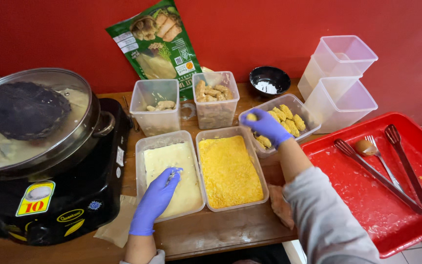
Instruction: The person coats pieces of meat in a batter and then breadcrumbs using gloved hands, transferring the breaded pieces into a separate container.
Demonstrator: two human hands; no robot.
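The breaded piece (251,117) sits pinched in your right hand (268,127), over the near-left corner of the far-right tub of coated pieces (305,113). Nearer and to the left, your left hand (156,199) dips closed fingers into the batter tub (148,143), holding something small I cannot make out.

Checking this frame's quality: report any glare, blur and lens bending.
Head view: glare on the glass lid at left; table edge bows from the wide lens; both gloved hands, left and right, look sharp; lighting even, shadows soft.

Bright even indoor light, soft shadows, glare on glass pot lid (50,122), sharp focus, slight wide-angle edge bending
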